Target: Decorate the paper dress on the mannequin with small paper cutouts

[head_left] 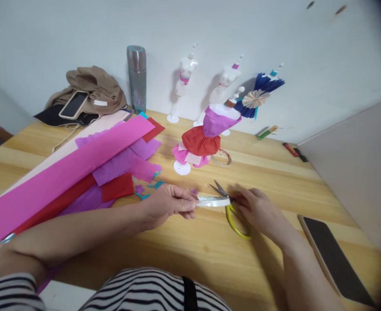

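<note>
In the head view, counted between the two bare hands: one narrow silvery strip (pixel 212 202) and, at its right end, one pair of yellow-handled scissors (pixel 230 221). Pinching the strip's left end with thumb and fingers of the left hand (pixel 179 202); meeting its other end, near the scissors' pivot, with curled fingers of the right hand (pixel 251 203), unable to tell whether gripping strip, scissors or both. Beyond both hands, four figures: a white figure with a pink waistband (pixel 187 67), a second white figure (pixel 228 77), a dark-blue-dressed figure (pixel 264 82) and, nearest, a purple-and-red-dressed figure (pixel 206 140). Left of the left hand, a fabric heap (pixel 80 172), too overlapped to count. Two phones: a large phone (pixel 334 259) right of the right hand, a small phone (pixel 74 105) far beyond the left hand, near one steel flask (pixel 137 82). Stretched crosswise from hand to hand along the strip's long axis, nearly level. Pointing away and leftward with scissor blades spread apart; turned toward the wearer, just below the right fingertips, with the yellow loop. Underneath, a pale, grained wooden bench (pixel 206 263); beyond the hands, a plain whitish wall (pixel 209 21).
</note>
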Demonstrator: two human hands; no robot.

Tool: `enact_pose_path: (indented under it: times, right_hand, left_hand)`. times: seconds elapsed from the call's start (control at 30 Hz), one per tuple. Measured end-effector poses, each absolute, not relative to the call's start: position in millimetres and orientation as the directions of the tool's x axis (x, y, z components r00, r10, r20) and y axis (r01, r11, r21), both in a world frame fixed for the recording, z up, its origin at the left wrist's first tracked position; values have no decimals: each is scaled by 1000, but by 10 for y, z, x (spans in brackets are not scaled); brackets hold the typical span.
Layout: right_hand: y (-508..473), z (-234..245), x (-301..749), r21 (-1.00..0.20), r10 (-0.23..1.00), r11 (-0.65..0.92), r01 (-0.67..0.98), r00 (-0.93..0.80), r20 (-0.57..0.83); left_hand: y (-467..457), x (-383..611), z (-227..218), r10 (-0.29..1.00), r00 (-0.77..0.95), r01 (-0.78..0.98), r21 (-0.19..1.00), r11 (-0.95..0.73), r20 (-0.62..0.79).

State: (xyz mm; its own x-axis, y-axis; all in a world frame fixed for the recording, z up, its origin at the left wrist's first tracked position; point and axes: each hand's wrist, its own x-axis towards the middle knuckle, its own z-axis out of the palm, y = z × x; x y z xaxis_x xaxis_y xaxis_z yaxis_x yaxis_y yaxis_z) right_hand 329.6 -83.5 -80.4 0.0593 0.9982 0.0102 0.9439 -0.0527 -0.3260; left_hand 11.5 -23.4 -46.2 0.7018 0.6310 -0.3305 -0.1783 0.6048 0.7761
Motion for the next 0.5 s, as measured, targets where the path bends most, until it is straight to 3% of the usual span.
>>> enact_pose_path:
  times: [0.23,0.5]
  right_hand:
    - [-1063,-903,3139,-96,977,-151,984,163,138]
    - [-1216,-1002,3054,-220,969,-213,952,235,74]
  left_hand:
    - [-223,111,-440,621,680,-189,724,663,-390]
    - [-248,148,-456,610,686,-190,712,676,-396]
